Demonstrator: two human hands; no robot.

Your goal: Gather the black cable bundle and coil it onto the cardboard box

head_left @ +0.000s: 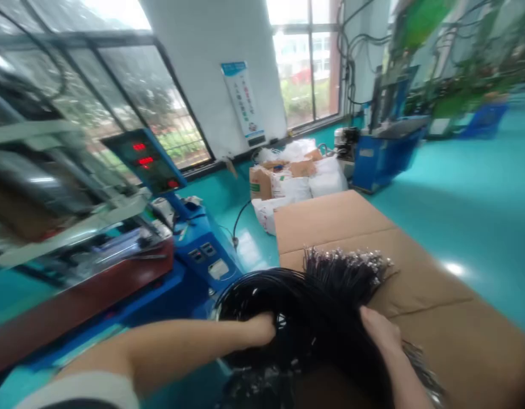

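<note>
A big looped bundle of thin black cables point(330, 324) fills the lower middle of the head view, its strands blurred. My right hand point(379, 329) is wrapped against the bundle's right side, gripping it. Inside the loop, my left hand point(260, 329) is closed at the dark inner area; whatever its fingers hold is too blurred to name. Silvery cable ends point(356, 261) fan out on the brown cardboard point(326, 221) beyond the bundle. More shiny ends point(424, 369) lie just right of my right wrist.
At the left is a blue machine point(206, 244) with a red-digit display panel point(145, 162). White sacks point(328, 177) sit on the green floor point(449, 210) below the windows. Another blue machine point(377, 156) is farther back on the right.
</note>
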